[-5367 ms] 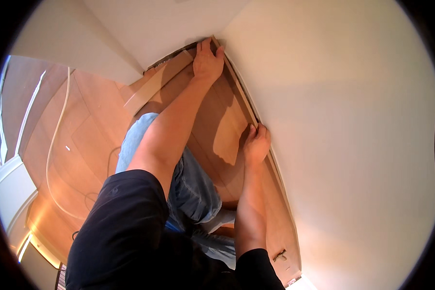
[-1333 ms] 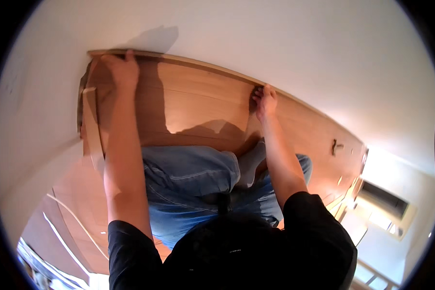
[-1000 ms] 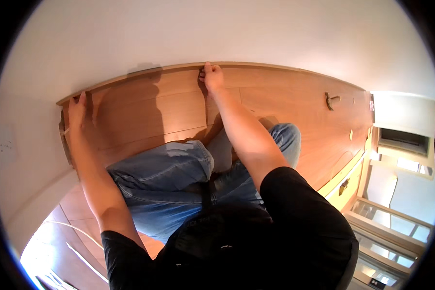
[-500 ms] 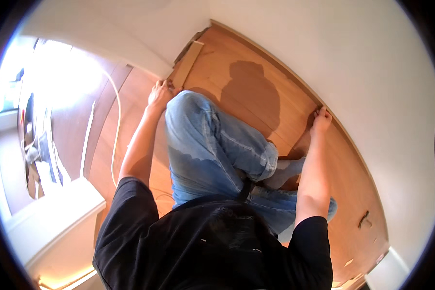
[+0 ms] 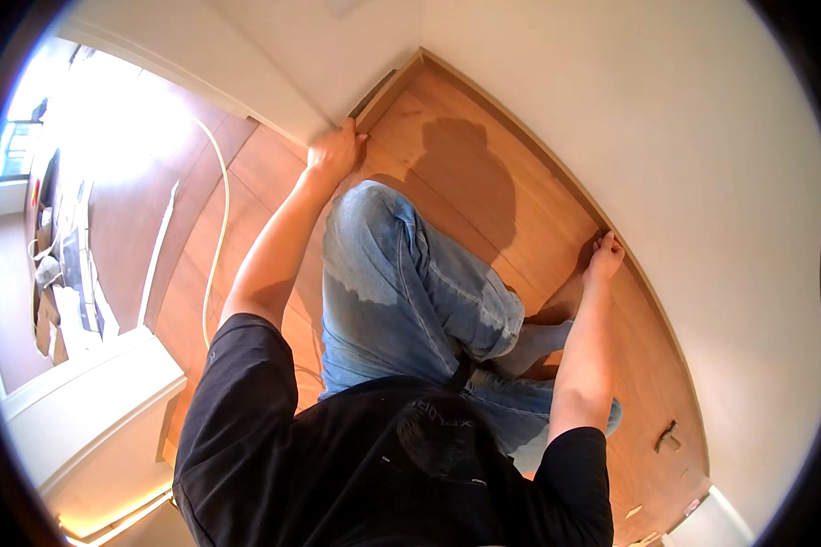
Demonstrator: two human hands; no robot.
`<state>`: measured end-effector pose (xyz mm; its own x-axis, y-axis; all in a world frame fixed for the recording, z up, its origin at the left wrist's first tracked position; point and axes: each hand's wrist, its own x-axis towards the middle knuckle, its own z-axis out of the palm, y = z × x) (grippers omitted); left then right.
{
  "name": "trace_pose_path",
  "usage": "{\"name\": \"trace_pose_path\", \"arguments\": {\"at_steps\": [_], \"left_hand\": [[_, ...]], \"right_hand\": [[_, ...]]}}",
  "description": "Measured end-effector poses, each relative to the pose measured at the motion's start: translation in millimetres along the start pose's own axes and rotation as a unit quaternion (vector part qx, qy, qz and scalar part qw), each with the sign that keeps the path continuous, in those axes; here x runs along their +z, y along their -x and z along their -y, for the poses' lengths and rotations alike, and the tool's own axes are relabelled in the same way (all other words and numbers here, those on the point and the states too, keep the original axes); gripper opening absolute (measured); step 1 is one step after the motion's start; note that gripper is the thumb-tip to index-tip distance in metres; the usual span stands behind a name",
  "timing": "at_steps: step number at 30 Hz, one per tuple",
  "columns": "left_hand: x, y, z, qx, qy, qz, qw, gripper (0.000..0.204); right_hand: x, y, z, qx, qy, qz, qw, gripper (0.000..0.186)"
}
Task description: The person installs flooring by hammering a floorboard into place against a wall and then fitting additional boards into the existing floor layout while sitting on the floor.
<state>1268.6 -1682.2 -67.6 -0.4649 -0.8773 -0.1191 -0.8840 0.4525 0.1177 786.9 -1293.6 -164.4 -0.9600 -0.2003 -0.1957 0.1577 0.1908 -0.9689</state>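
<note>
My left hand (image 5: 335, 153) is closed round the near end of a short wooden trim strip (image 5: 392, 96). That strip stands on edge along the short wall and reaches to the corner, with a dark gap showing behind part of it. By the long wall, my right hand (image 5: 604, 258) is closed, fingertips pinched together beside the long wooden baseboard (image 5: 547, 157). Whatever those fingers hold, if anything, is too small to make out. Between the hands are my bent knee in blue jeans (image 5: 374, 237) and the wood plank floor (image 5: 410, 137).
A pale cable (image 5: 221, 214) runs across the floor at left. Beyond it lie a thin white strip (image 5: 160, 251) and a pile of scraps (image 5: 68, 292). A white cabinet-like block (image 5: 91, 401) stands at lower left. A small dark tool (image 5: 668, 438) lies at right.
The short trim strip has gone from lying angled on the floor to standing along the short wall. My left hand has moved forward and right with it. My right hand has shifted slightly nearer me.
</note>
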Motion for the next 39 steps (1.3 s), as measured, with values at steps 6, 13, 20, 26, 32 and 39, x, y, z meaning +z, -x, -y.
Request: {"name": "trace_pose_path", "arguments": {"at_steps": [6, 13, 20, 26, 32, 39], "left_hand": [[13.2, -27.3, 0.3, -0.040, 0.036, 0.001, 0.999, 0.036], [9.8, 2.9, 2.5, 0.034, 0.052, -0.086, 0.994, 0.051], [4.7, -10.9, 5.6, 0.043, -0.068, -0.006, 0.997, 0.057], [2.2, -18.7, -4.1, 0.046, -0.101, -0.055, 0.992, 0.057], [-1.3, 30.9, 5.4, 0.005, 0.040, -0.107, 0.993, 0.040], [32.3, 99.5, 58.0, -0.194, 0.187, -0.162, 0.949, 0.062]], "right_hand": [[0.3, 3.1, 3.4, 0.009, -0.008, -0.020, 1.000, 0.031], [-0.6, 8.6, 3.9, 0.004, 0.014, -0.024, 1.000, 0.029], [3.5, 12.1, 7.2, -0.009, -0.003, -0.036, 0.999, 0.031], [0.6, 6.1, 0.5, -0.019, 0.031, -0.021, 0.999, 0.032], [1.4, 2.4, -0.7, -0.004, 0.001, -0.028, 1.000, 0.033], [-2.8, 4.9, 3.8, 0.004, 0.027, 0.006, 1.000, 0.032]]}}
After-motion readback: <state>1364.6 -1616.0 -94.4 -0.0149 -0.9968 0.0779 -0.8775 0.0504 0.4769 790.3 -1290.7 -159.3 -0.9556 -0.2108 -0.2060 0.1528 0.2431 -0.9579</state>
